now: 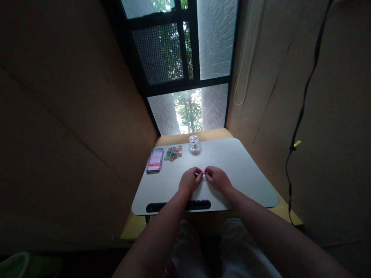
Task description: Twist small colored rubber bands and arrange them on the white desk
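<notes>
Both hands meet over the middle of the white lap table, fingertips pinched close together. Between them shows a tiny pink thing (203, 173), too small to name. My left hand (190, 180) is closed on its left side, thumb and fingers pressed together. From the right, my right hand (218, 178) pinches at the same spot. Beyond my left hand lies a loose pile of small coloured rings (173, 153), like little elastic bands. A clear plastic container (195, 146) with a round top and wider base stands upright behind the hands.
A phone (155, 160) with a lit, blurred screen lies at the left of the white table (246, 177). A black slot (199, 205) runs along its front edge. Walls rise closely on both sides; a window stands behind. A black cable (303, 102) hangs at right.
</notes>
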Demonstrator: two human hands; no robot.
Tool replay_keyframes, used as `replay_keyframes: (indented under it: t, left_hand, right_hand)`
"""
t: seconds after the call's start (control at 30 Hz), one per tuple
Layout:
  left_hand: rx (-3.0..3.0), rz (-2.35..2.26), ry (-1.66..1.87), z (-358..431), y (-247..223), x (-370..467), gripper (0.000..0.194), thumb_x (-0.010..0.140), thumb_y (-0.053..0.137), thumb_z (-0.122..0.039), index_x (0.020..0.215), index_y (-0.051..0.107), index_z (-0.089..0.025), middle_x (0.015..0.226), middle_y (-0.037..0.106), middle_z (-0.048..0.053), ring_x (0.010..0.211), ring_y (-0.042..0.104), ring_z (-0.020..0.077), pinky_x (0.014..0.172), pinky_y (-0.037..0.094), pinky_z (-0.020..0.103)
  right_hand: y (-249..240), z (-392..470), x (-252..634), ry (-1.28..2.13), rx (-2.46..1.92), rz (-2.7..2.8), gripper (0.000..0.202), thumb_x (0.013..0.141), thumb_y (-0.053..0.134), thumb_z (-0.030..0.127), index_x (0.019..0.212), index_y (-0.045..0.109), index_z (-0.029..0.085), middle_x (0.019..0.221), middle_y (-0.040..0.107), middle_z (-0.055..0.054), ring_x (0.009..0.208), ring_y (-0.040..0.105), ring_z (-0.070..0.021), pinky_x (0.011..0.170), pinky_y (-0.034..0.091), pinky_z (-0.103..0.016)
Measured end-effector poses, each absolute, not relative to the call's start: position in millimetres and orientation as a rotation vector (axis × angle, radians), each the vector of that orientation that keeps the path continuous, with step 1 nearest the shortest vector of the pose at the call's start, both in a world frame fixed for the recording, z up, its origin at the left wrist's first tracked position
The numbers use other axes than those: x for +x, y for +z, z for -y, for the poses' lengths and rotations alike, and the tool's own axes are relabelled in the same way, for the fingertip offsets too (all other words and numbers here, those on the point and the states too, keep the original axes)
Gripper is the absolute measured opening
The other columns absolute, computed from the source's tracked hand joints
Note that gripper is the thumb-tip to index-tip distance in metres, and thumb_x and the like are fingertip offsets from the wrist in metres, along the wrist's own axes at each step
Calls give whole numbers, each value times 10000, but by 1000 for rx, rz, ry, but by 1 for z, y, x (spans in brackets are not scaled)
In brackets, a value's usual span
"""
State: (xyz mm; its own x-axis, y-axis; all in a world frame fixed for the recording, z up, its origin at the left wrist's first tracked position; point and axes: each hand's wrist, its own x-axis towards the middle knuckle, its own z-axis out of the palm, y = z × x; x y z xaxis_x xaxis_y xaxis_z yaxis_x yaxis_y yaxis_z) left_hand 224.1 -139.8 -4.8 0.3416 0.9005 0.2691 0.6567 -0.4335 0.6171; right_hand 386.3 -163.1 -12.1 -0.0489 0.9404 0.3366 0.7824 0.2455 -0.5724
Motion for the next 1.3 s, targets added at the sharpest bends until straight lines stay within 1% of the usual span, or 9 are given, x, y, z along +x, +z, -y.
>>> replay_keyframes:
  t: [0.27,0.7,0.97,1.3]
  left_hand:
    - [2170,-1360,842,139,-6,225,183,834,557,-353,896,644,-206,842,682,12,677,602,115,662,443,237]
    - [2206,-1365,851,138,-8,224,153,840,555,-321,884,657,-216,843,685,10,699,603,119,690,447,242]
    - [2212,-1367,840,138,-7,224,150,841,556,-317,877,658,-214,855,685,14,715,598,121,693,444,240]
    - [2158,-1351,811,141,-1,225,168,827,567,-316,913,666,-213,878,694,19,710,619,125,708,466,250]
  right_hand:
    - [-12,164,386,327,-1559,1835,98,823,534,245,824,623,204,776,629,-16,688,523,-128,649,348,-242]
    - [-15,161,386,313,-1570,1844,90,809,544,235,825,630,213,763,627,-9,685,523,-129,649,349,-241]
    - [-18,160,387,313,-1574,1847,94,818,541,249,829,626,211,771,628,-14,696,527,-133,660,355,-241]
    - [-11,164,385,312,-1590,1836,123,835,526,261,844,638,211,767,639,-15,674,528,-134,633,348,-243]
